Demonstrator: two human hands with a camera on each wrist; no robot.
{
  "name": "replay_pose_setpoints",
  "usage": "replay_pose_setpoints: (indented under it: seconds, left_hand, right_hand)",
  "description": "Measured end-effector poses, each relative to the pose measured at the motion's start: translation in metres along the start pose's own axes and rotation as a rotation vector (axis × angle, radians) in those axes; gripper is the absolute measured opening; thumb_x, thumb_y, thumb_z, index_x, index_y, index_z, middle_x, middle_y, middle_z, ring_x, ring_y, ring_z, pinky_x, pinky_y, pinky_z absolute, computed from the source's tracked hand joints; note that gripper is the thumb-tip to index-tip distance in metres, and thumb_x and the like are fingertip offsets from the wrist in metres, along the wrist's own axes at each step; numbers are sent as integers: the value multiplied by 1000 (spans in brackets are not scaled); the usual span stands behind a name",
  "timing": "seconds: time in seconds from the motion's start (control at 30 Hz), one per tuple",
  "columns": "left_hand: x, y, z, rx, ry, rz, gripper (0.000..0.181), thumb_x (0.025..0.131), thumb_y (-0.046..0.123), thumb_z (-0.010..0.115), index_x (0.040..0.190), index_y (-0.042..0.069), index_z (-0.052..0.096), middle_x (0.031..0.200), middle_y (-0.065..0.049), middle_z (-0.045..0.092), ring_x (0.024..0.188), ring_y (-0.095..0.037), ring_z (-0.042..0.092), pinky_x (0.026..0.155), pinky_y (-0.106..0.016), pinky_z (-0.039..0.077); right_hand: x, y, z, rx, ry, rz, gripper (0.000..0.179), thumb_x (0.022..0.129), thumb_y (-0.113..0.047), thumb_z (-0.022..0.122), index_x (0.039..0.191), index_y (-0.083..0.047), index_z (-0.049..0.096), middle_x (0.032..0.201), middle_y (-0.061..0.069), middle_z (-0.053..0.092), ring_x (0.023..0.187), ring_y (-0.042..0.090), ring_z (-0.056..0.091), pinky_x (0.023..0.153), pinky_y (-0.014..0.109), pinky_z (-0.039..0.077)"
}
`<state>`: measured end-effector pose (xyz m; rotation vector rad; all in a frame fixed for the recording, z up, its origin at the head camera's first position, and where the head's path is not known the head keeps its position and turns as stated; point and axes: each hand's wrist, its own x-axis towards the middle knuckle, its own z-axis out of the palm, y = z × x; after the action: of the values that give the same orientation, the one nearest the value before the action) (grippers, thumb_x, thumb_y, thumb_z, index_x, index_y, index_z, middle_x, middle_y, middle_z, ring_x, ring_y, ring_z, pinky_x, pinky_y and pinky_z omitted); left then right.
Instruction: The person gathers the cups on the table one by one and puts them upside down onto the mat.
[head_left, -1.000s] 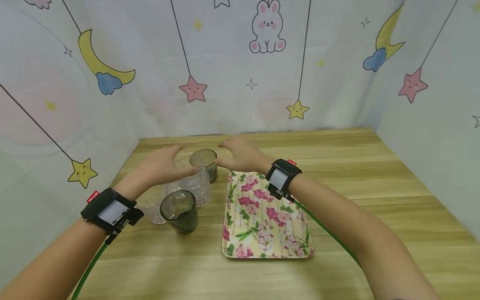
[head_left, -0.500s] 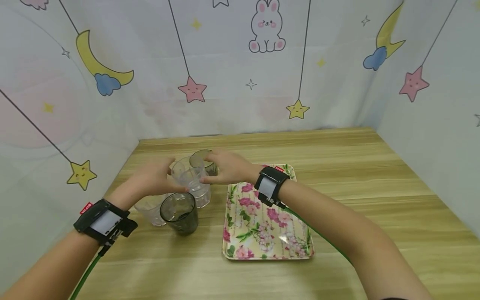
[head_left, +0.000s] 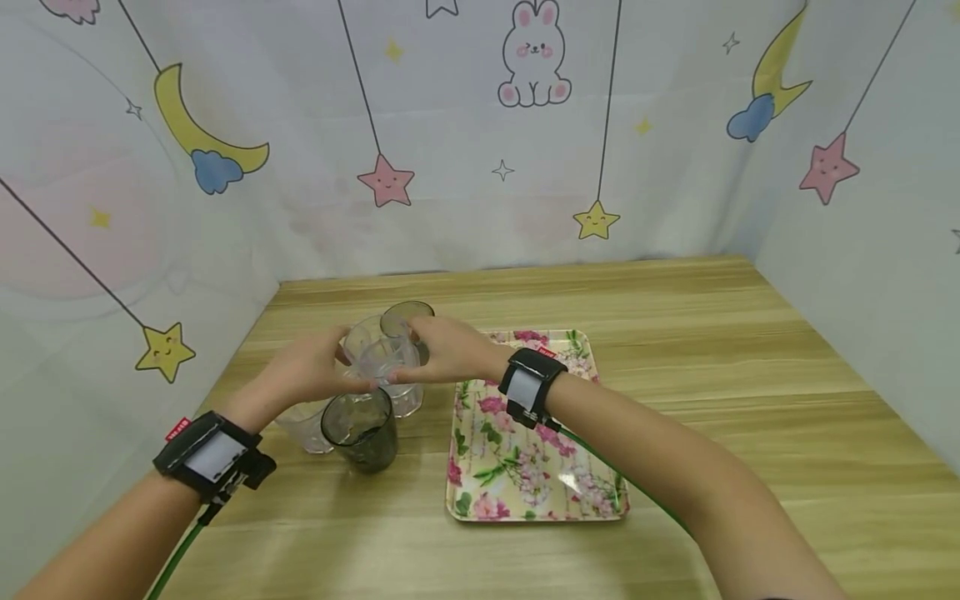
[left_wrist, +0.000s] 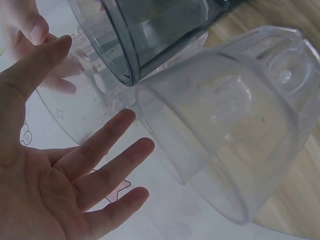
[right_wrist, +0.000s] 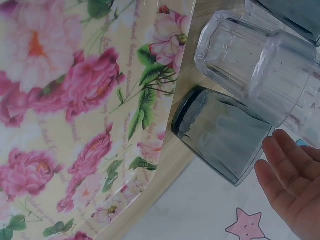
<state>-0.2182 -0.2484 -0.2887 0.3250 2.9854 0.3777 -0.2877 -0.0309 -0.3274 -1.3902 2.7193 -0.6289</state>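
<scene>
Both hands flank a nested stack of clear tumblers (head_left: 406,398) on the table's left part. My left hand (head_left: 300,368) is at its near-left side; the left wrist view shows extended fingers (left_wrist: 107,180) spread by the rims. From the right reaches my right hand (head_left: 453,350), thumb tip overlapping the stack in the head view. Its straight fingers (right_wrist: 282,167) lie close to the rim of a smoky grey tumbler (right_wrist: 220,135), the rear one. Nearest the camera stands another smoky tumbler (head_left: 363,433), with a clear tumbler (head_left: 306,429) partly hidden under the left hand.
A flowered tray (head_left: 517,475) lies on the wooden table (head_left: 712,375) right of the tumblers, under the right wrist. Printed curtains (head_left: 480,225) enclose the back and sides. A green cable (head_left: 622,469) trails along the right forearm from the wrist camera.
Both hands have come down around the clear stack. The right hand has moved left and nearer to the camera, uncovering the tray's far edge. The tumblers have stayed about where they were.
</scene>
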Motion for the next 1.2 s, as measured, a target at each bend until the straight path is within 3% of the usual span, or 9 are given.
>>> replay_pose_setpoints:
  seconds: [0.27, 1.2]
  left_hand:
    - [-1, -1, 4, 3, 32, -15, 98, 78, 52, 74, 142, -10, 34, 112, -23, 68, 98, -38, 65, 75, -46, 56]
    - [-3, 2, 4, -27, 96, -11, 85, 80, 50, 73, 136, -6, 45, 108, -23, 69, 97, -37, 66, 75, -47, 57]
  right_hand:
    - [2, 1, 7, -2, 17, 33, 61, 87, -58, 61, 121, -9, 52, 111, 6, 62, 89, 14, 60, 77, 27, 53]
    - [3, 0, 6, -26, 10, 62, 55, 89, -59, 56, 116, -11, 52, 102, 2, 60, 83, 12, 56, 71, 24, 50]
